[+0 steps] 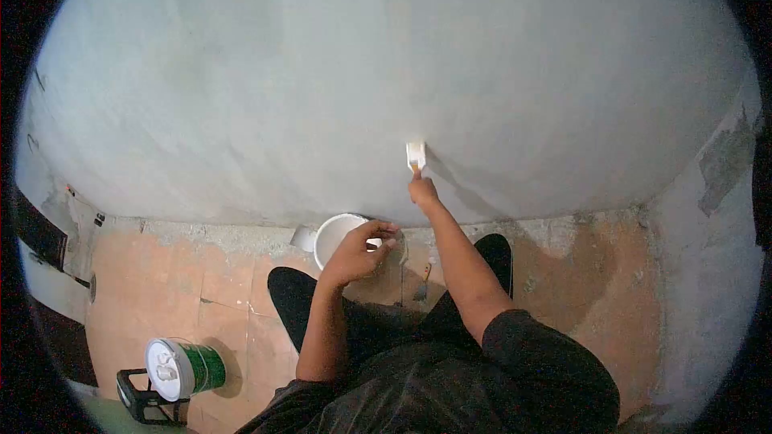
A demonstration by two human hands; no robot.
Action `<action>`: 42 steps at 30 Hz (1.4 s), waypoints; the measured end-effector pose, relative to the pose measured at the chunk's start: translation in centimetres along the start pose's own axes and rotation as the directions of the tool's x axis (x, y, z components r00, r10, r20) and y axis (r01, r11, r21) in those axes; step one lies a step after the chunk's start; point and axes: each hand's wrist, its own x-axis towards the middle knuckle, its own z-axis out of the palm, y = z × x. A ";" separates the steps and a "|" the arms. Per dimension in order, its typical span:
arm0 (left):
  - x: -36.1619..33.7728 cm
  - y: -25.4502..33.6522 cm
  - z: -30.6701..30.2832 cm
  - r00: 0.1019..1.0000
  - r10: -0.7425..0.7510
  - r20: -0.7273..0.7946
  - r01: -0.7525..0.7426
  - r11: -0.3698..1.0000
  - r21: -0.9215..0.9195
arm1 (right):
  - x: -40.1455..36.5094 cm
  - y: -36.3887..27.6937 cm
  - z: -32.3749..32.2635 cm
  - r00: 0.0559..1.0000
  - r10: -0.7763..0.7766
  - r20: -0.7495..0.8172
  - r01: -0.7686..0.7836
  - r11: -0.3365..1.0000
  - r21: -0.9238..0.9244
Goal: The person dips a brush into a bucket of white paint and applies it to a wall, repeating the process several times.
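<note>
In my right hand (422, 191) is the handle of a paintbrush (416, 153), whose pale bristles are against the grey-white wall (322, 96). My left hand (358, 255) hovers over the right side of a white bucket (331, 237), thumb and fingers apart, with nothing seen in it. The bucket stands on the floor at the foot of the wall. A flat grey piece (303, 238) sticks out at the bucket's left side.
A scraper with an orange handle (426, 273) lies on the tiled floor (169, 273) between my legs. At the lower left are a green and white paint bucket (170, 370) and a black frame (133, 402). A side wall (708, 273) stands at the right.
</note>
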 end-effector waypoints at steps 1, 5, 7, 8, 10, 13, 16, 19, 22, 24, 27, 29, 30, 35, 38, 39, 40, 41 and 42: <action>-0.3 -0.5 -0.3 1.000 0.004 0.000 -0.004 1.000 -0.002 | 0.9 2.5 1.2 0.998 0.007 -0.062 -0.005 0.999 0.033; 0.1 -5.1 -2.2 0.997 -0.035 -0.062 0.041 0.994 0.101 | 0.7 9.7 3.8 0.988 -0.059 -0.144 0.047 0.995 -0.084; 0.8 -7.6 -3.1 0.993 -0.062 -0.098 0.075 0.987 0.143 | -1.7 10.2 4.9 0.989 0.150 -0.013 -0.147 0.978 0.147; 1.6 -9.1 -3.7 0.995 -0.070 -0.074 0.078 0.990 0.119 | -2.5 10.1 5.3 0.987 0.159 -0.020 -0.155 0.977 0.145; 3.1 -11.4 -5.1 0.990 -0.128 -0.058 0.137 0.974 0.179 | -4.0 9.8 6.1 0.986 0.153 0.060 -0.161 0.975 0.156; 4.5 -16.1 -6.9 0.974 -0.227 -0.022 0.227 0.947 0.226 | -5.9 10.8 7.7 0.969 0.166 0.184 -0.195 0.969 0.151; 3.1 -23.4 -7.5 0.940 -0.338 -0.051 0.340 0.940 0.038 | -6.5 11.9 8.4 0.955 0.143 0.258 -0.151 0.989 0.009; 1.1 -28.3 -8.6 0.865 -0.502 0.001 0.498 0.858 0.124 | -5.6 12.4 9.0 0.918 0.178 0.356 -0.128 0.979 -0.159; 0.5 -30.8 -9.0 0.880 -0.468 -0.085 0.463 0.804 0.373 | -4.1 14.6 10.0 0.895 0.193 0.403 -0.165 0.981 -0.105; 0.6 -30.1 -9.6 0.875 -0.453 -0.170 0.484 0.811 0.329 | -3.4 16.0 11.4 0.897 0.172 0.407 -0.113 0.980 -0.165; 0.9 -28.8 -10.3 0.861 -0.484 -0.155 0.509 0.822 0.257 | -2.2 17.4 14.1 0.925 0.135 0.355 0.034 0.902 -0.430; 1.1 -28.6 -10.8 0.868 -0.472 -0.152 0.496 0.823 0.278 | -2.6 17.0 15.4 0.945 0.027 0.327 0.132 0.882 -0.453; 1.2 -28.4 -10.9 0.862 -0.482 -0.155 0.507 0.821 0.263 | -3.1 16.2 15.8 0.944 0.104 0.314 0.048 0.896 -0.442; 1.8 -27.2 -12.3 0.875 -0.441 -0.198 0.475 0.860 0.186 | -2.5 14.8 19.0 0.907 0.172 0.384 -0.028 0.936 -0.352; 1.4 -26.0 -13.1 0.882 -0.424 -0.205 0.458 0.874 0.161 | -0.9 15.2 20.3 0.872 0.149 0.467 0.023 0.939 -0.344; 1.6 -25.7 -13.5 0.893 -0.400 -0.205 0.435 0.884 0.173 | 0.1 15.5 20.9 0.859 0.086 0.505 0.090 0.945 -0.314; 1.6 -25.5 -13.6 0.898 -0.386 -0.214 0.422 0.892 0.162 | 0.9 15.7 21.5 0.853 0.139 0.503 0.008 0.960 -0.279; 1.3 -25.4 -13.8 0.898 -0.385 -0.216 0.421 0.894 0.157 | 1.2 15.4 22.1 0.854 0.140 0.501 0.010 0.959 -0.284; 1.2 -25.6 -14.0 0.900 -0.368 -0.233 0.413 0.891 0.190 | 1.9 15.2 22.8 0.879 0.157 0.450 0.034 0.921 -0.387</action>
